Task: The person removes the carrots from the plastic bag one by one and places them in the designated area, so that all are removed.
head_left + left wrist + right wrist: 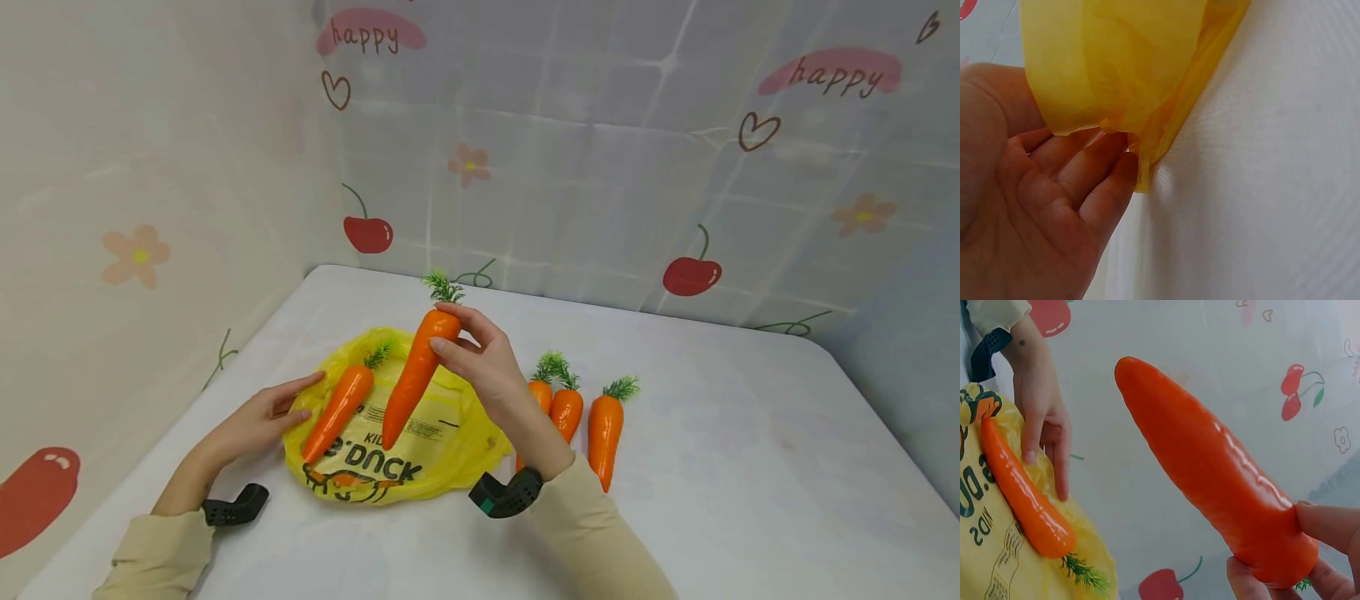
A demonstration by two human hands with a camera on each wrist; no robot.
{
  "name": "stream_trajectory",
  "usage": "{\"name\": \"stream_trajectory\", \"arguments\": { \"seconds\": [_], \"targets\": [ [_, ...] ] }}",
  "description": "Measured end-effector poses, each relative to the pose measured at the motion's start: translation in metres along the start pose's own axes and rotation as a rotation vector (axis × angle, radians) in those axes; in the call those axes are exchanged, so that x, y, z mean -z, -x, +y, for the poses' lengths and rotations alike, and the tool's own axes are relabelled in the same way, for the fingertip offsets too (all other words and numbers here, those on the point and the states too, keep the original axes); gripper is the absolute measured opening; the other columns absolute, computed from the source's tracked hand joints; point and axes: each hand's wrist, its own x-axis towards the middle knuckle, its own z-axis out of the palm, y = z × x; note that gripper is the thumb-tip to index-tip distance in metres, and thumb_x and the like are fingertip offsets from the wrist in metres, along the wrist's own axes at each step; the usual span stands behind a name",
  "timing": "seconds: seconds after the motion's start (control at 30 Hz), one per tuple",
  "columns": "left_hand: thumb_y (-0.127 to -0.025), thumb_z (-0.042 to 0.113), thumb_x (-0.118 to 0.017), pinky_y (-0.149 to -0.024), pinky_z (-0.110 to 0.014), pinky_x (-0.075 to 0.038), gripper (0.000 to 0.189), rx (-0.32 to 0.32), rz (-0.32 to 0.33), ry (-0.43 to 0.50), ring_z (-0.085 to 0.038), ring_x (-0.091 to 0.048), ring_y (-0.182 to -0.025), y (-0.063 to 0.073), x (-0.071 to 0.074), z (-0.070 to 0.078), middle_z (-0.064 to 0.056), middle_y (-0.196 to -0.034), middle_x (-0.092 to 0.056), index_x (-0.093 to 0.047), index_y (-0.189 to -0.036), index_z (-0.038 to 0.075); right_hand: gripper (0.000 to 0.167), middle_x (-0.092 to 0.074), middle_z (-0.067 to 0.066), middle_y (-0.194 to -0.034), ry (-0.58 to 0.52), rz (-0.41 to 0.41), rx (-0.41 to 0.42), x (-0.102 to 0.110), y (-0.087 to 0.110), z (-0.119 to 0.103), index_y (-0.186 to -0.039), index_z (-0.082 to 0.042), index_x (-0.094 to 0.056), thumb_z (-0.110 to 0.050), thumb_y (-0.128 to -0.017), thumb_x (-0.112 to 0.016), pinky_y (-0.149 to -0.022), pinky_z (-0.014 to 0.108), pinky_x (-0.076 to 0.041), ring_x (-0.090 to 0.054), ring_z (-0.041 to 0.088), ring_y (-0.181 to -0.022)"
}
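My right hand [483,354] pinches an orange toy carrot [420,367] near its thick top, thumb on one side and fingers on the other. The carrot tilts with its tip down over a yellow plastic bag [465,467], and its green leaves [442,287] stick up above the fingers. A second carrot [341,412] lies on the bag's left part, leaves pointing away. My left hand [258,421] holds the bag's left edge, with the thumb on the bag and the fingers along its outer side. The left wrist view shows the yellow edge [1110,75] covering the fingertips.
Right of the bag, three more carrots lie on the white table [750,467]: one at the far right [605,433], one beside it [566,412], and one [540,393] partly hidden by my right wrist. A printed curtain [562,167] hangs behind the table.
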Motion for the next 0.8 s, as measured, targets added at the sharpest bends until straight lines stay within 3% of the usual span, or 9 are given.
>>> {"name": "stream_trajectory", "arguments": {
  "seconds": [0.4,0.57,0.8],
  "targets": [
    [-0.094,0.014,-0.057,-0.088,-0.009,-0.029,0.054,-0.005,0.007,-0.006,-0.042,-0.035,-0.126,0.003,0.001,0.0,-0.025,-0.142,-0.034,-0.036,-0.142,-0.001,0.044,-0.049,0.011,-0.126,0.129,0.103,-0.064,0.041,0.015,-0.005,-0.132,-0.008,-0.051,-0.006,-0.09,-0.063,-0.088,0.037,-0.046,-0.056,0.028,-0.106],
    [-0.094,0.014,-0.057,-0.089,-0.009,-0.03,0.054,-0.009,0.001,0.011,-0.041,-0.035,-0.127,0.001,0.0,0.0,-0.025,-0.143,-0.033,-0.036,-0.142,-0.001,0.044,-0.049,0.01,-0.127,0.151,0.147,-0.098,0.057,0.023,-0.01,-0.132,-0.01,-0.051,-0.008,-0.09,-0.063,-0.088,0.036,-0.046,-0.056,0.027,-0.108],
    [-0.095,0.013,-0.057,-0.092,-0.015,-0.033,0.054,-0.006,0.004,0.006,-0.042,-0.034,-0.127,0.0,-0.001,-0.001,-0.025,-0.143,-0.033,-0.035,-0.142,-0.001,0.048,-0.044,0.011,-0.131,0.123,0.187,-0.113,0.078,0.033,-0.015,-0.136,-0.004,-0.044,-0.005,-0.091,-0.061,-0.088,0.036,-0.047,-0.054,0.029,-0.108]
  ]
}}
